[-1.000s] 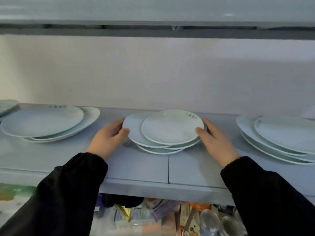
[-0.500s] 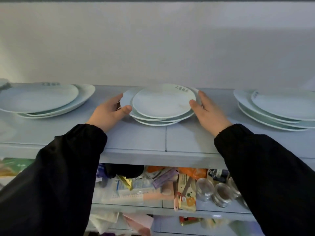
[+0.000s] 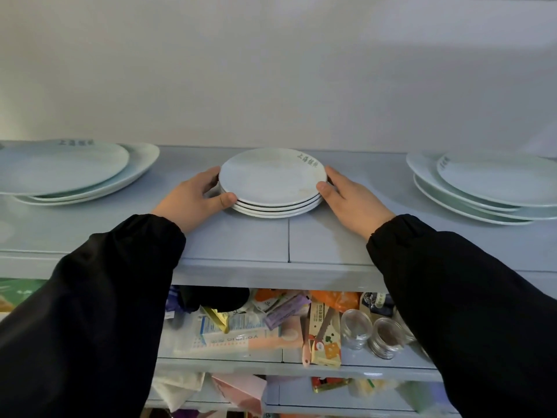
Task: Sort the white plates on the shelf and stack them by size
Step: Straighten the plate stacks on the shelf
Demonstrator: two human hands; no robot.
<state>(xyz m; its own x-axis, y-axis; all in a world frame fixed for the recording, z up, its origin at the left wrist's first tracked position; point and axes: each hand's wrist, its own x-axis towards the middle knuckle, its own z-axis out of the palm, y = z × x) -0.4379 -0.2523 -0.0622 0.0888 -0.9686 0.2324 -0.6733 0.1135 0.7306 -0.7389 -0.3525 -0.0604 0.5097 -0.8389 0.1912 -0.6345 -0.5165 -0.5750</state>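
fingers (image 3: 208, 178) of both hands curled round middle plate stack (image 3: 272, 176) on shelf (image 3: 289, 236).
left hand (image 3: 193, 197) and right hand (image 3: 352, 200) grip opposite rims, tips hidden behind stack. stack neat, white, green lettering unreadable. bigger messy left pile (image 3: 75, 167) and right pile (image 3: 497, 182) well apart, both cut off. jars (image 3: 385, 336), packets (image 3: 325, 336) on lower shelf (image 3: 376, 362), partly behind sleeves (image 3: 105, 297).

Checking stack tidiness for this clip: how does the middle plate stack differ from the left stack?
The middle stack has aligned rims; the left stack is staggered, its top plate shifted left. The middle stack's plates look smaller than the left stack's. The left hand and right hand hold the middle stack; nothing touches the left stack. Both are white, lettered on top, on one shelf.
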